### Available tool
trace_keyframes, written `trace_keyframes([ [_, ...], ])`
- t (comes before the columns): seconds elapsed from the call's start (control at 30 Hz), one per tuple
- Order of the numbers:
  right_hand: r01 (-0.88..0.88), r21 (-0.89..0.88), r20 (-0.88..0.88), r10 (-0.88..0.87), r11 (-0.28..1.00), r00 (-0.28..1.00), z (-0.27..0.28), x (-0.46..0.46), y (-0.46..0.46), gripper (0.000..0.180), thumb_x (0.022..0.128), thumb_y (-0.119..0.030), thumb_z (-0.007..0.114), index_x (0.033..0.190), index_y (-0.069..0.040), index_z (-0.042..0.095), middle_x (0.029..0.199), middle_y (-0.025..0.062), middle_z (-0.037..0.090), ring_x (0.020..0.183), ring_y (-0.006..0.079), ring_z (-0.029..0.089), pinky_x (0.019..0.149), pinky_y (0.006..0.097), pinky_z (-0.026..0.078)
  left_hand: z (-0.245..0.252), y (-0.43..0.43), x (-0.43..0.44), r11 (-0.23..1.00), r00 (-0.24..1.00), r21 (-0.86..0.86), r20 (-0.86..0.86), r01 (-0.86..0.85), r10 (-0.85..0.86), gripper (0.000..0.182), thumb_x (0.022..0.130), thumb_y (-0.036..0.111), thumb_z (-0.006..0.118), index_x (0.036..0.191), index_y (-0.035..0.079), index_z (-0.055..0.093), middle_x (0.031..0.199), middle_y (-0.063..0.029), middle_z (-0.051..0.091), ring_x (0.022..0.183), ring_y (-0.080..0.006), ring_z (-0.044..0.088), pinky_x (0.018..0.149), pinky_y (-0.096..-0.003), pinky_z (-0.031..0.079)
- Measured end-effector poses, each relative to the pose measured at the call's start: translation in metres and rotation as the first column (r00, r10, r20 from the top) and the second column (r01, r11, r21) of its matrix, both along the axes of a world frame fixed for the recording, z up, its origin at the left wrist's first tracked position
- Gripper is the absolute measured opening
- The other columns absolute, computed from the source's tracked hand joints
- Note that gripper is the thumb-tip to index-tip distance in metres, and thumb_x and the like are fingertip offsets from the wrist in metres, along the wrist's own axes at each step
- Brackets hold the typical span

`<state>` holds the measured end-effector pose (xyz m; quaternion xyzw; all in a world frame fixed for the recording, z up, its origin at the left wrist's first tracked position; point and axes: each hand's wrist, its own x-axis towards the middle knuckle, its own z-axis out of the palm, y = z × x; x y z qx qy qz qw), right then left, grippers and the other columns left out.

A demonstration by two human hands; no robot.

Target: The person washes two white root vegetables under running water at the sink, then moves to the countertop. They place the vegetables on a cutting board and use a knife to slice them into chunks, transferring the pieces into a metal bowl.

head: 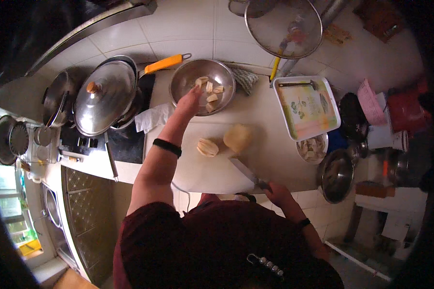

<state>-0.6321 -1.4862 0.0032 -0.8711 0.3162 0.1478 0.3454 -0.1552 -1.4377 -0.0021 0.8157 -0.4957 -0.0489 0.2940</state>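
My left hand (pixel 191 102) reaches into a steel mixing bowl (pixel 225 74), its fingertips by several cut pale vegetable pieces (pixel 212 98). Whether the fingers hold a piece is hidden. In my right hand (pixel 279 194) is the dark handle of a kitchen knife (pixel 244 169), its blade angled up and left over the pale work surface (pixel 202 173). Just beyond the blade tip sits a large rounded pale vegetable (pixel 237 137). To its left lies a smaller ridged, peeled chunk (pixel 207 147).
A lidded pan (pixel 106 97) with an orange handle (pixel 163 64) stands on the black cooktop at left. Crumpled white paper (pixel 153 117) lies beside the bowl. On the right are a patterned tray (pixel 307 108), a bowl of pale pieces (pixel 313 148) and another steel bowl (pixel 336 176).
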Motion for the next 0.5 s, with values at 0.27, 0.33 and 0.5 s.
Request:
trace_keyframes([
  [0.27, 0.051, 0.152, -0.094, -0.037, 0.987, 0.995, 0.021, 0.01, -0.004, 0.032, 0.093, -0.033, 0.046, 0.1, -0.003, 0.054, 0.09, 0.0246, 0.061, 0.086, 0.0447, 0.058, 0.074, 0.0502, 0.045, 0.002, 0.081, -0.103, 0.985, 0.998, -0.172, -0.055, 0.024, -0.034, 0.01, 0.083, 0.022, 0.062, 0.088, 0.014, 0.066, 0.082, -0.0088, 0.064, 0.078, -0.0297, 0.062, 0.065, -0.0413, 0.051],
  [0.33, 0.034, 0.169, -0.097, -0.018, 0.985, 0.995, 0.03, 0.01, -0.005, 0.031, 0.093, -0.032, 0.045, 0.102, -0.003, 0.052, 0.088, 0.0253, 0.061, 0.086, 0.0449, 0.057, 0.074, 0.0503, 0.045, -0.007, 0.104, -0.13, 0.966, 0.963, -0.062, 0.118, 0.251, -0.243, 0.016, 0.078, 0.022, 0.066, 0.092, 0.014, 0.064, 0.103, -0.0045, 0.062, 0.102, -0.0286, 0.056, 0.08, -0.0401, 0.051],
  [0.5, 0.074, 0.206, 0.02, -0.08, 0.976, 0.997, 0.048, 0.021, -0.005, 0.027, 0.093, -0.028, 0.046, 0.105, -0.003, 0.048, 0.08, 0.0251, 0.06, 0.08, 0.0454, 0.058, 0.069, 0.0503, 0.045, -0.041, 0.104, -0.139, 0.965, 0.953, -0.114, 0.223, 0.235, -0.206, 0.031, 0.076, 0.017, 0.065, 0.105, 0.008, 0.059, 0.116, -0.0121, 0.056, 0.113, -0.033, 0.05, 0.092, -0.0428, 0.047],
])
